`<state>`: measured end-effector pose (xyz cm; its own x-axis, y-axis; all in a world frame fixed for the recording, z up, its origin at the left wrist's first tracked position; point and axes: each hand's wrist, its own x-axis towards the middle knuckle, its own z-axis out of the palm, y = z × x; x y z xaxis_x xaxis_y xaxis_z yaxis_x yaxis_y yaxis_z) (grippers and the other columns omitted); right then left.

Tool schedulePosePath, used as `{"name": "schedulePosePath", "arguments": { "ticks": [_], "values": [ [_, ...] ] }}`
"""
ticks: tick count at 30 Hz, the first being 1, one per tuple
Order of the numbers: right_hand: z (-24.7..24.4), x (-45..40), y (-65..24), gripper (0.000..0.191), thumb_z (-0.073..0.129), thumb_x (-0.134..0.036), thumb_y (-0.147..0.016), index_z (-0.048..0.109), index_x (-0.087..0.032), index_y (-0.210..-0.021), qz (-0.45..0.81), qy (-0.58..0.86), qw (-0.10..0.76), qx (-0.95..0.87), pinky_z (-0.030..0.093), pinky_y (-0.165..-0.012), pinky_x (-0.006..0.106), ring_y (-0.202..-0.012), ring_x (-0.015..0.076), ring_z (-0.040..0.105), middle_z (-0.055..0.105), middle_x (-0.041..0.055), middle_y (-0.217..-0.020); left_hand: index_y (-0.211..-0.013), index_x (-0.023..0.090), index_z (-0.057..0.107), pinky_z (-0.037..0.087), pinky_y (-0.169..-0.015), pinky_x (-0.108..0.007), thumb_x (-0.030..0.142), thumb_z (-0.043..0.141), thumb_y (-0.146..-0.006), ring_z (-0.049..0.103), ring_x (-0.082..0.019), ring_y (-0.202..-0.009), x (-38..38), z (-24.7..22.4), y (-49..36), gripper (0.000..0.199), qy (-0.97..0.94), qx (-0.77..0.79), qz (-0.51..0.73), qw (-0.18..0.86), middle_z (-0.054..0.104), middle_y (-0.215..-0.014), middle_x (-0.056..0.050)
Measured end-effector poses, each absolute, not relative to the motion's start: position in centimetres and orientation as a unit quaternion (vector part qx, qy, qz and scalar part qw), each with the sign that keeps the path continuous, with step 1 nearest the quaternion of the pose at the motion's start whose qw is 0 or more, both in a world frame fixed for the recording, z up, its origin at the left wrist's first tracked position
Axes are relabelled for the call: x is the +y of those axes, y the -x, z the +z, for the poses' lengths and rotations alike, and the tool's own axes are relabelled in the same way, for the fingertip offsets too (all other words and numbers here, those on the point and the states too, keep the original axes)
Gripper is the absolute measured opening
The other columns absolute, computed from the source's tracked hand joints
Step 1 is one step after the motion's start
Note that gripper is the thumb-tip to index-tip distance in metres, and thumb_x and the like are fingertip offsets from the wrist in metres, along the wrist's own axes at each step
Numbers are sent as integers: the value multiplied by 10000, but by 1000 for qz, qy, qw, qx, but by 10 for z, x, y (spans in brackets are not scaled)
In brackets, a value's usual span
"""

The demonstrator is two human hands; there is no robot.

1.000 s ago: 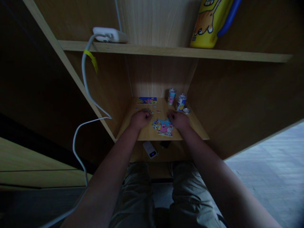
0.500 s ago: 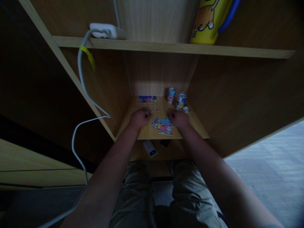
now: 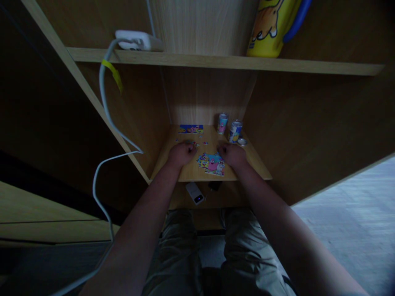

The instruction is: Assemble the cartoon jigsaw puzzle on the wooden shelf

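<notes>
A partly joined cartoon jigsaw puzzle (image 3: 212, 163) lies near the shelf's front edge, between my two hands. My left hand (image 3: 182, 153) rests to its left with the fingers curled in. Whatever it may hold is hidden. Just beyond it are several loose puzzle pieces (image 3: 196, 144), and one single piece (image 3: 205, 143) sits a little further right. My right hand (image 3: 233, 153) is closed at the puzzle's upper right edge, its fingertips turned toward the pieces there. I cannot make out what is between them. A printed picture card (image 3: 191, 129) lies flat at the back.
Two small printed cans (image 3: 222, 123) stand at the back right, with a round lid (image 3: 242, 142) beside them. Overhead, an upper shelf (image 3: 203, 61) carries a white charger (image 3: 137, 40) and a yellow mug (image 3: 266, 33). A white cable (image 3: 103, 92) hangs left. Below lies a white device (image 3: 195, 193).
My left hand has shifted very slightly, and fewer of the loose pieces beside it show. My right hand and the joined puzzle look the same.
</notes>
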<state>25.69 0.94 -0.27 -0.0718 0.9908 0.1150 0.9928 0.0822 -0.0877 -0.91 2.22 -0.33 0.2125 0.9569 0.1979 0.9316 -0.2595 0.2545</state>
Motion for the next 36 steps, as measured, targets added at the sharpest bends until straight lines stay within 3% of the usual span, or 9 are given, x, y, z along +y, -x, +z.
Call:
{"name": "schedulePosePath", "arguments": {
  "ticks": [18,36],
  "values": [
    [-9,15,-259,593,362,-586,-1177,841,-238,-1220,-16,674,79,-735,537,-837,349,-1092,309,778,841,141,-1208,-906,258,824,458,-728,-370,538,512,-1087,748,-289,-911,21,-4,5,457,-787,600,143,38,820,-903,-92],
    [-5,11,-258,590,347,-580,-1189,823,-250,-1301,-11,673,83,-735,542,-877,329,-1147,284,775,836,128,-1281,-829,259,786,452,-714,-372,517,498,-1088,747,-280,-880,20,-4,9,466,-791,588,167,39,814,-877,-88]
  ]
}}
